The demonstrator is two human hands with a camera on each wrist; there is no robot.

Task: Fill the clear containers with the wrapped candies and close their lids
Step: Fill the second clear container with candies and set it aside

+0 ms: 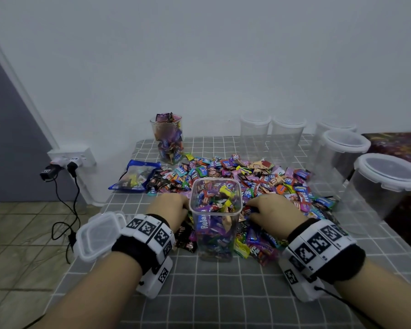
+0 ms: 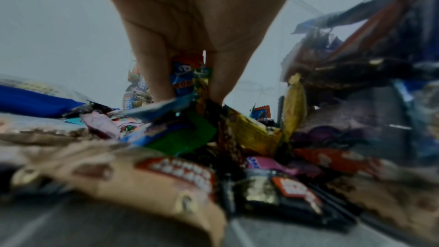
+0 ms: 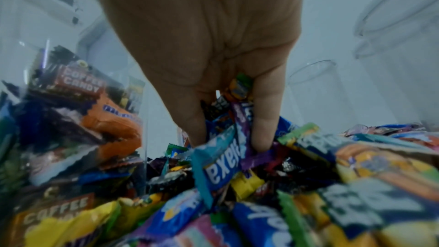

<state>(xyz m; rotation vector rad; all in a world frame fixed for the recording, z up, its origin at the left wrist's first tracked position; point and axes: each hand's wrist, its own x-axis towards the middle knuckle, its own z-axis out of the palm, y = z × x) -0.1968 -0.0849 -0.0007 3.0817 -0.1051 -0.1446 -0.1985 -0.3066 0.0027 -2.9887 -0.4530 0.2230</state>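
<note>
Both your hands are down in the wrapped candies (image 1: 235, 176) heaped on the table (image 1: 223, 293), one on each side of the square clear container (image 1: 216, 217) that stands open at the near edge of the pile. Your left hand (image 1: 170, 210) has its grip curled round a small bunch of candies, as the left wrist view shows between the fingers (image 2: 159, 74), and your right hand (image 1: 274, 211) likewise has its grip closed on several wrappers. By my reading you are mid-way through the second container: it looks nearly full to the rim but has no lid on it, and a loose lid (image 1: 97, 235) lies at the table's left edge beside your left wrist. A round container (image 1: 167, 138) at the back is heaped with candies and also seems uncovered. Five more empty containers (image 1: 337, 157) stand along the back and right with lids resting on them, so most of the filling and all the closing appear to remain.
</note>
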